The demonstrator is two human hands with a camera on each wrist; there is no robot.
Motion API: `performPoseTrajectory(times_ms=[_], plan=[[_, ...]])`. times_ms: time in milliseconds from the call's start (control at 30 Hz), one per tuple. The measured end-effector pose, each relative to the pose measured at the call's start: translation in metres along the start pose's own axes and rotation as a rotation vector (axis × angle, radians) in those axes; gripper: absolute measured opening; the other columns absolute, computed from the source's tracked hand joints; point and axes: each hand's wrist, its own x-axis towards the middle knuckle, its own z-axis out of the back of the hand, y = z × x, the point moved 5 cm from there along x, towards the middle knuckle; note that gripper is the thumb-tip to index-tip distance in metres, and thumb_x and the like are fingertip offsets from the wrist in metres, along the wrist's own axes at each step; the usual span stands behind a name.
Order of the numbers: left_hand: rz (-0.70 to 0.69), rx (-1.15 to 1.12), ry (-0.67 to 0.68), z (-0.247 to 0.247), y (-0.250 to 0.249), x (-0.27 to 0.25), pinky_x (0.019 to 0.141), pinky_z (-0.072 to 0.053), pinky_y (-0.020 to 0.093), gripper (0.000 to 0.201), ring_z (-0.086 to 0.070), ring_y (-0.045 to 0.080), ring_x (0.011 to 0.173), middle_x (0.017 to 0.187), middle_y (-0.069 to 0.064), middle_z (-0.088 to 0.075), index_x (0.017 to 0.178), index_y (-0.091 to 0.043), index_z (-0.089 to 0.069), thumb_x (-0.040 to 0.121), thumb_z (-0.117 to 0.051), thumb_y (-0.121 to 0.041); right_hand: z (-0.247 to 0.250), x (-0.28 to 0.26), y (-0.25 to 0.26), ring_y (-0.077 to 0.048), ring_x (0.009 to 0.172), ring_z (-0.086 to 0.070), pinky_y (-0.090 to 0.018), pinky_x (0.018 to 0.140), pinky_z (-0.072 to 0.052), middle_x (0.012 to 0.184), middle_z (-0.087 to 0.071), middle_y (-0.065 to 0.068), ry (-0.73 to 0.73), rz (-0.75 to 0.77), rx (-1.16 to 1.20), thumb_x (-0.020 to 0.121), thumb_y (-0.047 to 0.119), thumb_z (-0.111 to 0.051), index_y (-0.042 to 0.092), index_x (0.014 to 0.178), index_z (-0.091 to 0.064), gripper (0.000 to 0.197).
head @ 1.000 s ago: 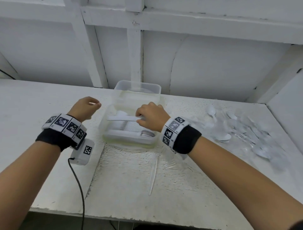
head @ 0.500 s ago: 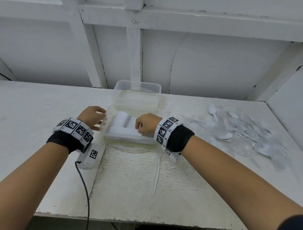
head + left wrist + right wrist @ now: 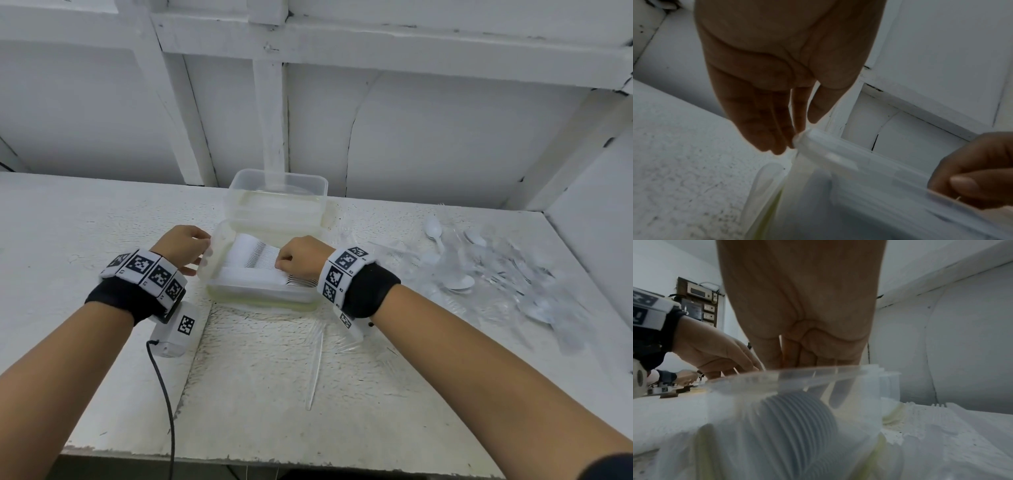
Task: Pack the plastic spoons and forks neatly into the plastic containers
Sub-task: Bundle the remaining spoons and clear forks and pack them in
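Both grips work at the near container (image 3: 219, 274) on the table (image 3: 102, 222). I see my left hand (image 3: 181, 245), fingers nearly straight, touching its left rim. My right hand (image 3: 301, 255) is curled over the stacked forks (image 3: 260, 255) inside, seemingly pinching some. Judging progress: one container is partly filled; a second container (image 3: 277, 192) sits behind it, and loose spoons (image 3: 479, 267) lie right of it, unpacked. No readable writing, only square coded wrist markers.
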Motion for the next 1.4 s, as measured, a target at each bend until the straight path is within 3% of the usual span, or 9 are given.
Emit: performPoseTrajectory(times_ms=[133,333,433,600,700,867,1067,1200,1400], plan=[[-0.073,0.22,-0.141,0.007,-0.017,-0.006,0.081,-0.048,0.039,0.031,-0.056,0.032,0.1,0.117,0.014,-0.059,0.12,-0.006,-0.056,0.095,-0.043,-0.019,0.018,-0.015,-0.01,-0.019,0.11,-0.057,-0.019,0.081,-0.038,0.118,-0.065,-0.006,-0.067,0.031,0.15,0.097,0.019,-0.045,0.001,0.111,-0.066,0.031],[-0.366,0.2,-0.306,-0.015,-0.087,-0.046,0.088,-0.039,0.032,0.027,-0.055,0.029,0.108,0.115,0.012,-0.064,0.113,-0.009,-0.062,0.094,-0.044,-0.017,0.059,-0.061,-0.047,-0.011,0.092,-0.061,-0.021,0.085,-0.045,0.102,-0.071,-0.006,-0.288,0.036,0.454,0.094,0.019,-0.051,0.006,0.104,-0.069,0.025],[-0.484,0.098,-0.179,-0.054,-0.131,-0.068,0.079,-0.044,0.03,0.024,-0.06,0.022,0.091,0.101,0.007,-0.068,0.108,-0.012,-0.063,0.095,-0.044,-0.018,0.078,-0.093,-0.088,-0.009,0.085,-0.061,-0.011,0.069,-0.045,0.096,-0.071,-0.005,-0.315,-0.002,0.46,0.094,0.018,-0.051,0.008,0.102,-0.069,0.023],[-0.633,0.134,0.031,-0.147,-0.197,-0.091,0.076,-0.049,0.03,0.021,-0.06,0.018,0.077,0.09,0.002,-0.069,0.102,-0.013,-0.064,0.095,-0.046,-0.02,0.092,-0.145,-0.176,-0.013,0.087,-0.063,-0.017,0.069,-0.046,0.092,-0.068,-0.002,-0.264,-0.179,0.428,0.095,0.017,-0.049,0.012,0.104,-0.067,0.021],[-0.678,0.26,0.157,-0.204,-0.222,-0.093,0.079,-0.045,0.026,0.022,-0.06,0.019,0.087,0.101,0.006,-0.069,0.104,-0.011,-0.065,0.093,-0.047,-0.019,0.092,-0.169,-0.225,-0.012,0.084,-0.061,-0.021,0.07,-0.048,0.092,-0.065,0.0,-0.27,-0.305,0.388,0.094,0.015,-0.05,0.011,0.106,-0.067,0.021],[-0.68,0.599,0.386,-0.281,-0.235,-0.086,0.088,-0.043,0.028,0.028,-0.058,0.022,0.107,0.118,0.005,-0.064,0.113,-0.011,-0.066,0.094,-0.048,-0.023,0.074,-0.188,-0.261,0.003,0.077,-0.053,0.0,0.067,-0.036,0.099,-0.065,0.005,-0.163,-0.356,0.146,0.09,0.008,-0.051,0.011,0.103,-0.071,0.024],[-0.762,1.0,0.432,-0.311,-0.219,-0.083,0.093,-0.039,0.034,0.049,-0.048,0.026,0.116,0.128,0.007,-0.047,0.132,-0.026,-0.047,0.088,-0.057,-0.043,0.048,-0.178,-0.262,-0.021,0.11,-0.053,-0.018,0.082,-0.033,0.106,-0.057,0.006,-0.118,-0.347,0.006,0.092,0.016,-0.053,0.012,0.121,-0.063,0.031],[-0.755,1.035,0.346,-0.306,-0.208,-0.077,0.081,-0.041,0.034,0.05,-0.049,0.027,0.113,0.128,0.009,-0.044,0.134,-0.027,-0.038,0.089,-0.056,-0.039,0.04,-0.172,-0.26,-0.026,0.11,-0.048,-0.032,0.089,-0.041,0.12,-0.044,-0.007,-0.07,-0.327,-0.237,0.096,0.026,-0.047,0.02,0.122,-0.062,0.03],[-0.726,0.903,0.394,-0.292,-0.193,-0.075,0.088,-0.046,0.034,0.037,-0.054,0.025,0.107,0.122,0.008,-0.051,0.131,-0.024,-0.043,0.094,-0.049,-0.028,0.039,-0.186,-0.247,-0.024,0.101,-0.047,-0.032,0.081,-0.038,0.115,-0.05,-0.006,-0.141,-0.13,-0.382,0.099,0.025,-0.039,0.01,0.115,-0.062,0.032]])
